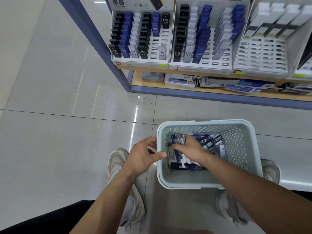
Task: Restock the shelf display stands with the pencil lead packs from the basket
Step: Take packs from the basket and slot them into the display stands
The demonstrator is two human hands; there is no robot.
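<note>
A pale green perforated basket (239, 149) sits on the floor between my feet, holding several black, blue and clear pencil lead packs (208, 141). My right hand (189, 147) reaches into the basket and grips a bunch of packs (177, 141). My left hand (145, 156) hovers at the basket's left rim, fingers loosely curled, holding nothing. On the shelf above, white display stands (162, 61) hold rows of HB 0.7 packs; the left stand has free slots at its right, and the stand at the right (263, 54) shows many bare slots.
The blue-framed shelf (104, 48) rises at the upper middle, with boxed stock (180, 81) on its bottom board. Glossy grey floor tiles (59, 115) spread to the left. My shoes (116, 164) flank the basket.
</note>
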